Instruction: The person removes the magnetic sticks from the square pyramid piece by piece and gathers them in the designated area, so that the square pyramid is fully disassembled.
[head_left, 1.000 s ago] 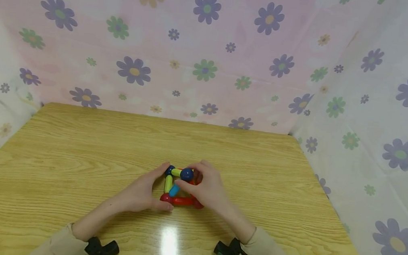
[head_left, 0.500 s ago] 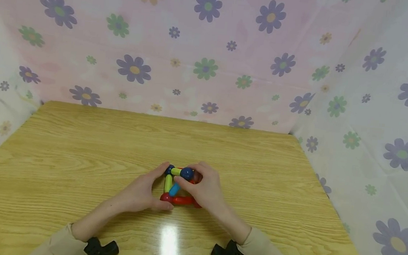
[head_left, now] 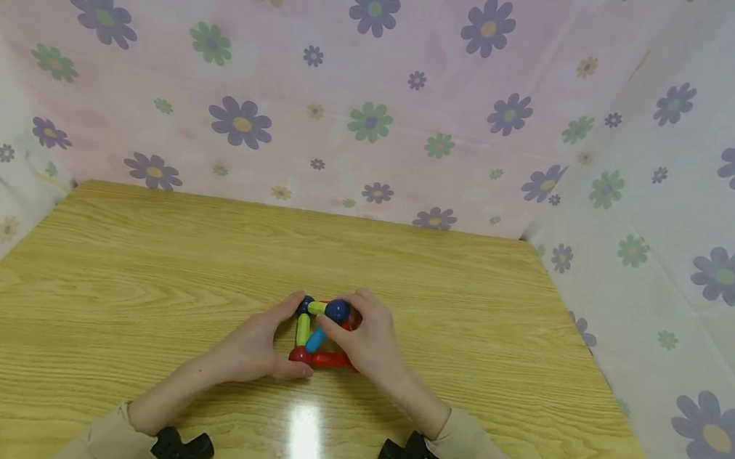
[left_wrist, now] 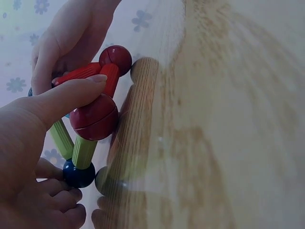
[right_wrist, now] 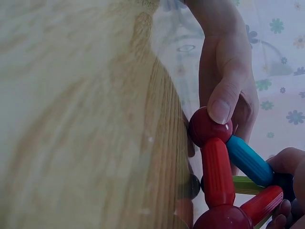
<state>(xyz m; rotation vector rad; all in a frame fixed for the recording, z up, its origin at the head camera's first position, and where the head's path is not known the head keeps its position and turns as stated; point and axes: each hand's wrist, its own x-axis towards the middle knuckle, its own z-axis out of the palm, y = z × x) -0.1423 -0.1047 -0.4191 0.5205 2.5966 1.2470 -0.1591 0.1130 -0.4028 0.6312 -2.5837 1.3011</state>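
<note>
A small frame of magnetic rods and balls stands on the wooden table, between both hands. My left hand (head_left: pixel 252 347) holds its left side, thumb on a red ball (left_wrist: pixel 95 119) and fingers by a dark blue ball (left_wrist: pixel 79 172). A yellow-green rod (head_left: pixel 303 329) joins these two. My right hand (head_left: pixel 374 339) pinches the raised dark blue ball (head_left: pixel 337 310) between thumb and fingers. From it a light blue rod (right_wrist: pixel 250 161) slants down to the red ball under the left thumb. A red rod (right_wrist: pixel 218 171) runs along the near side of the base; its right end is hidden by my right hand in the head view.
The wooden table (head_left: pixel 161 262) reaches back to a flowered cloth (head_left: pixel 327 95) hung behind it and at the sides. Black wrist devices sit at the left cuff (head_left: pixel 183 450) and the right cuff (head_left: pixel 410 453). A bright light reflection lies in front of the frame.
My right hand has shifted slightly leftward and now covers the near right red ball in the head view. The left hand stays in place on the frame. The head view has tilted down slightly.
</note>
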